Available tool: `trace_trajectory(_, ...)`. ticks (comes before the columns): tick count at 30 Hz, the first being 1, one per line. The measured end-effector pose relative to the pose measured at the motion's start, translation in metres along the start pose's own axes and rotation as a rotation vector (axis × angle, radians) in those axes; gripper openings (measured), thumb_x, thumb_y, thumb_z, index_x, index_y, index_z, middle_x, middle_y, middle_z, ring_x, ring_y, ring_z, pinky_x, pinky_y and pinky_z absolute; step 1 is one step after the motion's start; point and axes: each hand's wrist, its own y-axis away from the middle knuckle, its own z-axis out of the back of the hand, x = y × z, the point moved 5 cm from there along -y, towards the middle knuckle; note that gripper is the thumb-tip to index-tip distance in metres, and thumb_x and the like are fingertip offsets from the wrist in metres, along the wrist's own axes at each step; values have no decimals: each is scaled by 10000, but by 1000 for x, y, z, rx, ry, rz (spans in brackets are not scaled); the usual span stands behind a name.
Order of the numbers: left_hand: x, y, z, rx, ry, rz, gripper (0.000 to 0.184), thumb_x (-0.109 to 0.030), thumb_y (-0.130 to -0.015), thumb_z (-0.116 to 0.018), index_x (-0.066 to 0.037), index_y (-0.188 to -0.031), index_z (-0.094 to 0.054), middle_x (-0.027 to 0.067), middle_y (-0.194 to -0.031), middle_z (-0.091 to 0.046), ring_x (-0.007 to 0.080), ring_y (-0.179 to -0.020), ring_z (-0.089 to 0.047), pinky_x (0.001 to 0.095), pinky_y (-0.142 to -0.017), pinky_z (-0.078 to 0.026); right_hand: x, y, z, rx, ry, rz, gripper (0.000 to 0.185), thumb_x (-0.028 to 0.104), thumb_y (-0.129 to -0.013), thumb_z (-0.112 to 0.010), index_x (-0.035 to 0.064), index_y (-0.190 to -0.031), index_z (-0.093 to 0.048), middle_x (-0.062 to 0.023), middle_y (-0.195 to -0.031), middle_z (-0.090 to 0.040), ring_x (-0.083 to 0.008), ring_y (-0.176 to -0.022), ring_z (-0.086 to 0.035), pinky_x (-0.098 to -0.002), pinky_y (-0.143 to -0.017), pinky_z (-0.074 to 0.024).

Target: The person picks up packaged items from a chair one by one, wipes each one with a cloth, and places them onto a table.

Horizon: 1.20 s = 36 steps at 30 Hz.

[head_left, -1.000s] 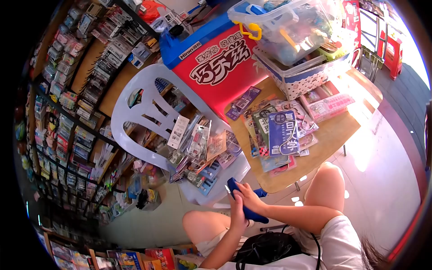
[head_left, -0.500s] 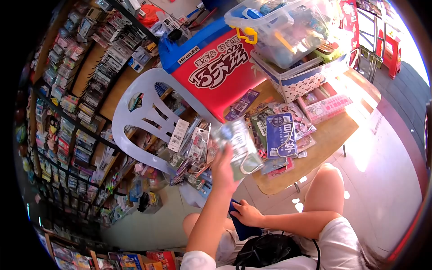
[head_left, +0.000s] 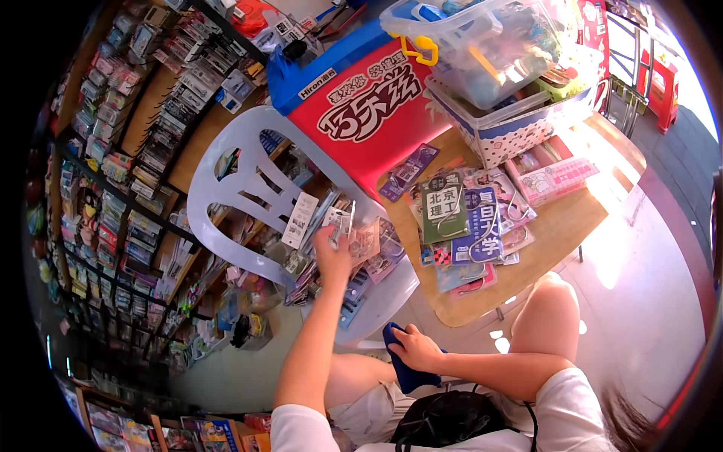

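Observation:
My left hand point(head_left: 332, 255) is closed on a clear-wrapped packet point(head_left: 340, 220) at the pile of packaged goods on the seat of a pale plastic chair point(head_left: 199, 200). Near my knees, my right hand point(head_left: 417, 350) grips a dark blue item point(head_left: 407, 374), whose kind I cannot make out. On the wooden table point(head_left: 452, 307), a green packet point(head_left: 444, 211) with white lettering overlaps a blue packet point(head_left: 484, 226), both on top of several other packets. A purple packet point(head_left: 409, 172) lies near the table's left edge.
A red box with a blue rim point(head_left: 361, 98) stands behind the chair. Stacked bins, with a clear one point(head_left: 482, 56) on top, and a pink box point(head_left: 557, 177) are on the table. Shelves of goods point(head_left: 143, 151) line the left. A black bag point(head_left: 444, 422) rests at my lap.
The green packet, carried in my left hand half a second ago, now lies on the table pile beside the blue one. My left hand has moved left to the chair pile.

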Motion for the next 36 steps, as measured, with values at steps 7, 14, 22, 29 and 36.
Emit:
trace_trajectory(7,130,-21,107,-126,-580,456,540,-311,-721,-674,63,-1068,-495,275,-1113,-473,421,-1061,-454,447,-922,-373,-4,-3,-1,-12,19,13,390,341,-883,-491,84,-1177,-483,-229,-1034,-490,-433,-868,-565,-464,-752,-479)
trace_trajectory(14,135,-40,70,155,-820,477,830,-487,-635,-700,95,-1159,-425,280,-1210,-410,406,-1124,-421,422,-979,-351,-8,-11,-5,20,39,-26,393,342,-882,-495,81,-1175,-484,-228,-1037,-490,-430,-872,-567,-460,-755,-478)
trace_trajectory(22,143,-46,74,200,-750,608,875,-445,-620,-719,106,-1195,-357,282,-1237,-353,434,-1136,-388,435,-978,-349,-7,-19,-1,-35,19,-20,372,328,-872,-512,82,-1151,-511,-233,-1004,-500,-435,-853,-567,-458,-740,-479)
trace_trajectory(29,116,-46,109,62,-614,460,559,-309,-626,-725,37,-1018,-527,238,-1158,-444,374,-1094,-431,422,-919,-380,-5,-16,3,-30,11,-39,379,331,-875,-509,87,-1164,-511,-227,-1029,-497,-432,-859,-568,-449,-754,-477)
trace_trajectory(36,39,19,137,-5,5,294,357,-169,-679,-669,-15,-959,-509,115,-1061,-480,218,-1011,-449,322,-916,-346,-16,-35,7,-5,-673,-165,404,299,-900,-530,-1,-1170,-518,-114,-871,-619,-194,-759,-600,-317,-689,-480)
